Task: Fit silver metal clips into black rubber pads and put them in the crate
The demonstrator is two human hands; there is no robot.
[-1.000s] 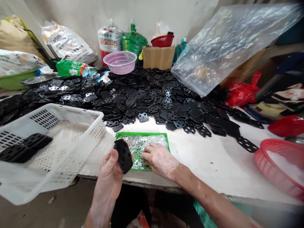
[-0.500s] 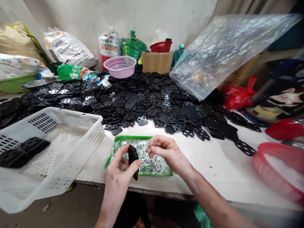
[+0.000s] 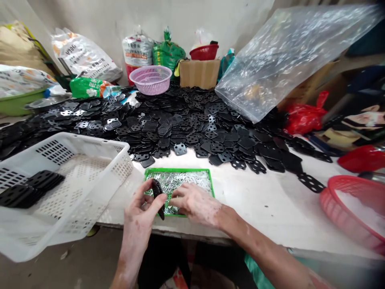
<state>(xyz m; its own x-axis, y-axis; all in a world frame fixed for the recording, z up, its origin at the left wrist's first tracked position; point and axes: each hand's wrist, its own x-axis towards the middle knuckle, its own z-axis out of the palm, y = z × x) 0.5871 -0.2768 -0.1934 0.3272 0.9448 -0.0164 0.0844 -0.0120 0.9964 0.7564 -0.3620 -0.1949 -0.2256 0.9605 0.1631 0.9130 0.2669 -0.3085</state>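
My left hand (image 3: 140, 210) pinches a black plate (image 3: 158, 197) on edge between thumb and fingers; whether it is one plate or a thin stack I cannot tell. Below and behind it lies a green tray (image 3: 212, 182) filled with small silver metal pins (image 3: 194, 178). Over the tray's near part, my right hand (image 3: 194, 202) reaches down with bent fingers slightly apart, the fingertips among or just above the pins. Nothing shows between those fingers. Beyond the tray spreads a large heap of black plates with holes (image 3: 180, 130).
A white perforated crate (image 3: 118, 158) at left holds several stacked black plates (image 3: 45, 178). At right stands a pink basket (image 3: 338, 212) with white contents. A purple basket (image 3: 150, 80), a cardboard box (image 3: 199, 74) and a clear plastic bag (image 3: 288, 60) sit behind the heap.
My right hand has moved left and down over the pins, its raised pinch now loosened. My left hand, still gripping the black plate, has shifted slightly left.
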